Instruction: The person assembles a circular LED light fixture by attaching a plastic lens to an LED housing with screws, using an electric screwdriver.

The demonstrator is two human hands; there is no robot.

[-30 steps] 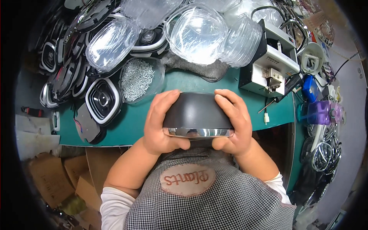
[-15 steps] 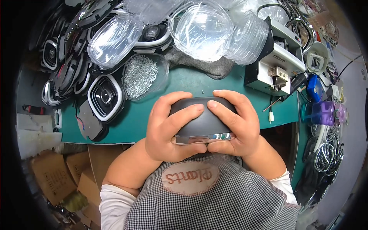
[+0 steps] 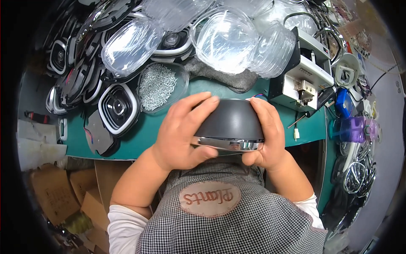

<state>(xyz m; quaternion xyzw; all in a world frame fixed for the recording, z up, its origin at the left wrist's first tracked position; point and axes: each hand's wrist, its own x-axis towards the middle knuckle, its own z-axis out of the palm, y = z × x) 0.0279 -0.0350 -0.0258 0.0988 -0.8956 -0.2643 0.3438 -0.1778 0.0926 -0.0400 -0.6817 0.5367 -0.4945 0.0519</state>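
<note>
Between both hands, close to my body at the front edge of the table, is a rounded dark grey plastic housing (image 3: pixel 232 120) with a shiny chrome band (image 3: pixel 230 144) along its near side. My left hand (image 3: pixel 179 133) grips its left side, fingertips on the top and thumb low by the band. Around the right side closes my right hand (image 3: pixel 270 131), with its thumb under the band's right end. The underside of the housing is hidden.
A clear plastic tub of screws (image 3: pixel 157 87) stands beyond my left hand. Black units with white rims (image 3: pixel 118 109) pile up at left. Clear plastic covers (image 3: pixel 228 40) lie at the back near a grey cloth (image 3: pixel 222 74). A boxy white machine (image 3: pixel 306 76) and purple bottle (image 3: pixel 354 128) are at right.
The housing has shifted slightly right and tilted, baring more of its dark top and chrome band. My fingers have moved outward from its middle to its sides, and my thumbs have parted.
</note>
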